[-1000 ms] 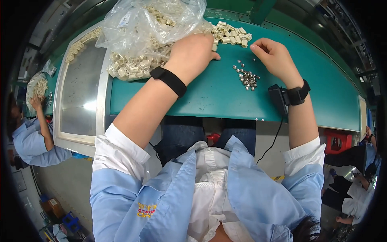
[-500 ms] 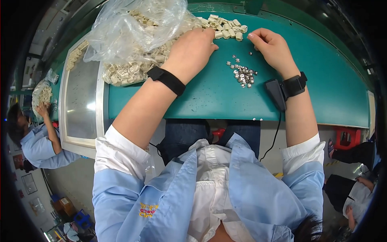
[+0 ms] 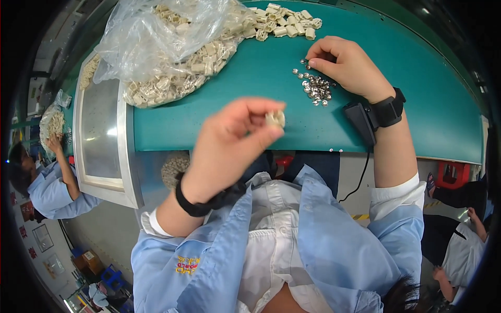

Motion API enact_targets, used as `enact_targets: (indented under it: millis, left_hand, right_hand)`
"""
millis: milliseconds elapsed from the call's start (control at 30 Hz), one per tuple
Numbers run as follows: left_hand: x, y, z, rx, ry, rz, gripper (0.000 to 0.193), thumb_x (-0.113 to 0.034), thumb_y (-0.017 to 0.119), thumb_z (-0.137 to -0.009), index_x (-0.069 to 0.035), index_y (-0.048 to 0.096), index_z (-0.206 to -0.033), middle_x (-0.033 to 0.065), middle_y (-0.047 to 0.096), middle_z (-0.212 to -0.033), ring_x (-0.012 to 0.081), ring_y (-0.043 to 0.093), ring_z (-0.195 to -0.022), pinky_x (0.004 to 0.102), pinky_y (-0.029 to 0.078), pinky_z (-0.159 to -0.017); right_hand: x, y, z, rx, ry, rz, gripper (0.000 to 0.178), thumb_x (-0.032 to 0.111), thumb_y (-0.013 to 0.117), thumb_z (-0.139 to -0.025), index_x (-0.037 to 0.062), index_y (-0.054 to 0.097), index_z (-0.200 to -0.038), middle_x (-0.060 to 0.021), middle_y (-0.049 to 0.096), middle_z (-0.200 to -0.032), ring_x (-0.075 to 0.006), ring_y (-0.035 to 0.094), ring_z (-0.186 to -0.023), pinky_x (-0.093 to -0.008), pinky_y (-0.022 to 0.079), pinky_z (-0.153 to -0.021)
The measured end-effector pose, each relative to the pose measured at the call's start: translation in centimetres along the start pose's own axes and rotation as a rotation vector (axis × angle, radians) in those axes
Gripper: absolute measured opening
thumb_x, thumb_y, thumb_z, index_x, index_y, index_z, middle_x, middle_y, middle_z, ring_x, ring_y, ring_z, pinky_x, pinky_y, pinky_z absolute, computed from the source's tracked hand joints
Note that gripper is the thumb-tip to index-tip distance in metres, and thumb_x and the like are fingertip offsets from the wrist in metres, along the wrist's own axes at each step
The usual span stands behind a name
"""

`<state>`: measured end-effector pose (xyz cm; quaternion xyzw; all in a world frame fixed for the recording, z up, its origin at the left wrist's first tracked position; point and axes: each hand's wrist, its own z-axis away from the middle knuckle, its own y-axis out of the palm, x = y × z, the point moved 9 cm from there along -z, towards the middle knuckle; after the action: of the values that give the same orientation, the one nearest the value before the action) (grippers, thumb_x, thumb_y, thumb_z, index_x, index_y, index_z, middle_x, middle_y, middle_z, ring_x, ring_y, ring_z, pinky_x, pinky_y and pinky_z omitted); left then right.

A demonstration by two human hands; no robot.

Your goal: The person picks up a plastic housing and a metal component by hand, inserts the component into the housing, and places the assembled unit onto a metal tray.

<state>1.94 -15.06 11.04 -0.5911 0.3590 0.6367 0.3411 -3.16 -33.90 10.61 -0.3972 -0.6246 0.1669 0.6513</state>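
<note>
My left hand (image 3: pixel 235 138) is raised above the near part of the green table, its thumb and fingers closed on a small cream plastic sleeve (image 3: pixel 275 119). Farther right, my right hand (image 3: pixel 342 65) rests at the upper edge of a pile of small shiny round metal pieces (image 3: pixel 317 88). Its fingers are curled toward the thumb among a few stray pieces; what they grip, if anything, is too small to make out. More cream plastic sleeves (image 3: pixel 284 23) lie loose at the back, spilling from a large clear plastic bag (image 3: pixel 172 57) full of them.
A metal-framed panel (image 3: pixel 102 133) adjoins the green table (image 3: pixel 407 104) on the left. A black wrist device (image 3: pixel 360 122) with a cable sits on my right wrist. On the far left a person (image 3: pixel 52 180) handles another bag; red stools stand below.
My left hand has come back from the loose sleeves toward me, now with one sleeve in it. My right hand has moved slightly left and down onto the metal pieces.
</note>
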Motion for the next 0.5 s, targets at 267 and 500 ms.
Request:
enact_targets:
  millis: [267, 500]
  left_hand:
    - [1.0, 0.3, 0.5, -0.018, 0.289, -0.287, 0.027, -0.002, 0.063, -0.080, -0.005, 0.060, -0.106, 0.0011, 0.059, -0.085, 0.0070, 0.055, -0.075, 0.0198, 0.046, -0.068]
    - [3.0, 0.4, -3.1, 0.102, 0.089, 0.062, 0.024, -0.006, 0.063, -0.082, -0.004, 0.059, -0.105, -0.0017, 0.057, -0.083, 0.0040, 0.051, -0.071, 0.0188, 0.045, -0.066]
  right_hand:
    - [1.4, 0.2, 0.0, -0.028, -0.052, 0.184, 0.009, 0.008, 0.064, -0.079, 0.0009, 0.059, -0.082, -0.0051, 0.054, -0.078, -0.0145, 0.055, -0.071, -0.0252, 0.045, -0.065]
    - [1.4, 0.6, -0.2, 0.005, -0.021, 0.199, 0.012, 0.008, 0.062, -0.080, 0.0004, 0.053, -0.080, -0.0058, 0.052, -0.076, -0.0160, 0.051, -0.072, -0.0274, 0.043, -0.064]
